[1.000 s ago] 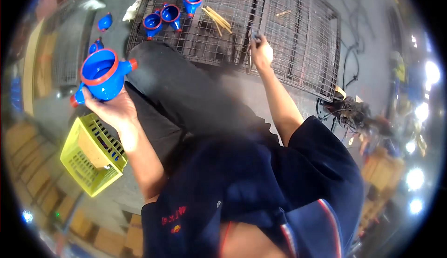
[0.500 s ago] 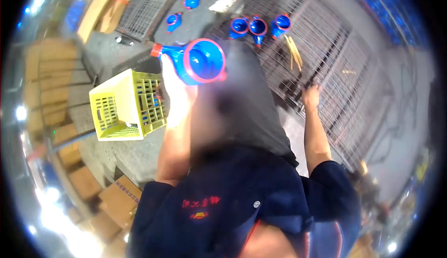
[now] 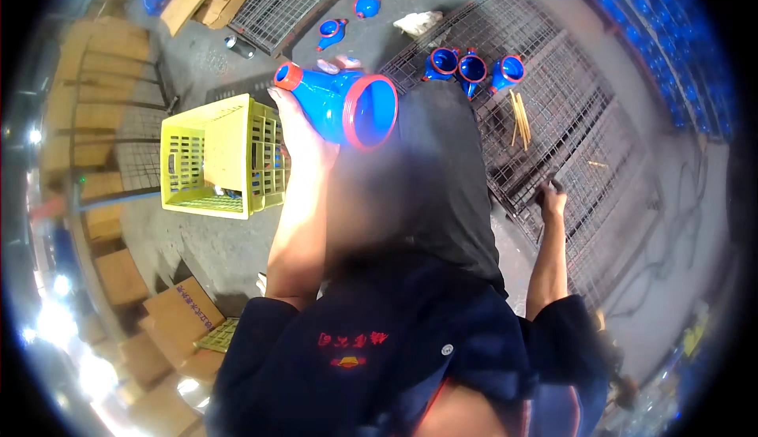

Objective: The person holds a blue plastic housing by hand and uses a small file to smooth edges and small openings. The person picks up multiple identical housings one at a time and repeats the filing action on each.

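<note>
I've swung the blue fitting, clamped in my left hand, toward the yellow crate, right hand still gripping the mesh rack.

blue funnel - glossy plastic | yellow crate - matt plastic | mesh panels - bare metal wire

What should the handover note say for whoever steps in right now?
Left hand: grip closed on a blue pipe fitting with red rims, raised beside the yellow crate.
Right hand: down on the wire mesh rack; whether it grips anything cannot be told.
Done: three blue fittings sit together on the rack.
Left: two more fittings lie on the floor beyond; the held one is not yet set down.
</note>
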Demonstrator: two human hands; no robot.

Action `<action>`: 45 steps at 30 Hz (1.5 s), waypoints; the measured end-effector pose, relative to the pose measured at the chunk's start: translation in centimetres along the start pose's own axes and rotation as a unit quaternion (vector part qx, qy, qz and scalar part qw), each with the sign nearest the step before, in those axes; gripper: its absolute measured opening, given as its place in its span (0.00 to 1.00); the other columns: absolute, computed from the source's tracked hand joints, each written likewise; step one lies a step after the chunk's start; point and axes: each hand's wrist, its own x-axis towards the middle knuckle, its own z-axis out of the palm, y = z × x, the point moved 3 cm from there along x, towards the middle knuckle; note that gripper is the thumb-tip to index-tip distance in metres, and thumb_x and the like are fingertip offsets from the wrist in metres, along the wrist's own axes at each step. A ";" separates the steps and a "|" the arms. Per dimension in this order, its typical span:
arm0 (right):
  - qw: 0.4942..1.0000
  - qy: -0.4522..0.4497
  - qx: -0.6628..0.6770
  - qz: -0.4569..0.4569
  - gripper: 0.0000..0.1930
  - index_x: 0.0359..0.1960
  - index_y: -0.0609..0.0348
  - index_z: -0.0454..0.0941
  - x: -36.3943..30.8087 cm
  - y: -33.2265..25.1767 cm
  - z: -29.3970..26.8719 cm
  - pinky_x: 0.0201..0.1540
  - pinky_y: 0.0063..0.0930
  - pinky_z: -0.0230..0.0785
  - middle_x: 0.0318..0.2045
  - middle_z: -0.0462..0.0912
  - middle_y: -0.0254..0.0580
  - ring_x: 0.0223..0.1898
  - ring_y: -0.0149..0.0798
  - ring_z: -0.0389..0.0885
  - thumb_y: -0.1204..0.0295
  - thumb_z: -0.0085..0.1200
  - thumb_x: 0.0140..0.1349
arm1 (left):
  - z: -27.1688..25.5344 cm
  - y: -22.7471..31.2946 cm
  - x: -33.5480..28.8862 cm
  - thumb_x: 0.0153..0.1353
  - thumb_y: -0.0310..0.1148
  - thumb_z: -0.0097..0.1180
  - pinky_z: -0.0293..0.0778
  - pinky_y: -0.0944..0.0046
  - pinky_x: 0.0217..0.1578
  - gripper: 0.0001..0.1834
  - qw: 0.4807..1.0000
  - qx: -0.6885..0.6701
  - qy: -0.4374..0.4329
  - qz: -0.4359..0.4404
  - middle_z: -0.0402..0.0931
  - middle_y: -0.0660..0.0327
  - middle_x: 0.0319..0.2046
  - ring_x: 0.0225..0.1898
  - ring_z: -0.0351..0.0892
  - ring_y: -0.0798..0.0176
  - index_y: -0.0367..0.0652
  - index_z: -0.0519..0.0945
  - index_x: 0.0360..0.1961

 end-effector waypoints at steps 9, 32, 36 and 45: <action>0.901 -0.362 -0.023 -0.236 0.27 0.65 0.57 0.69 -27.2 -27.6 14.8 0.25 0.13 0.56 0.39 0.80 0.34 0.25 0.20 0.68 0.72 0.60 0.64 | -0.5 3.3 -1.4 0.69 0.69 0.32 0.74 0.48 0.57 0.39 0.979 0.176 0.099 0.039 0.77 0.47 0.50 0.53 0.78 0.49 0.39 0.75 0.47; 0.483 -0.278 -0.526 -0.642 0.35 0.70 0.32 0.65 -41.2 -36.6 21.1 0.21 0.36 0.77 0.30 0.74 0.40 0.21 0.42 0.78 0.74 0.51 0.58 | -1.9 4.1 -2.3 0.70 0.61 0.44 0.79 0.57 0.48 0.37 0.967 0.217 0.091 0.097 0.81 0.47 0.45 0.44 0.83 0.56 0.30 0.76 0.51; 0.465 -0.256 -0.542 -0.652 0.35 0.70 0.32 0.65 -41.3 -36.6 21.1 0.20 0.35 0.77 0.28 0.72 0.39 0.22 0.39 0.79 0.73 0.52 0.58 | -1.2 4.0 -2.2 0.69 0.67 0.38 0.74 0.51 0.54 0.38 0.954 0.280 0.075 0.071 0.76 0.48 0.48 0.49 0.78 0.53 0.36 0.74 0.47; 0.459 -0.223 -0.545 -0.665 0.33 0.67 0.33 0.70 -41.9 -36.2 20.9 0.19 0.31 0.75 0.27 0.69 0.36 0.21 0.34 0.76 0.73 0.54 0.57 | -1.0 4.0 -2.4 0.69 0.60 0.49 0.78 0.57 0.48 0.36 0.959 0.247 0.072 0.119 0.81 0.47 0.44 0.44 0.82 0.57 0.29 0.77 0.50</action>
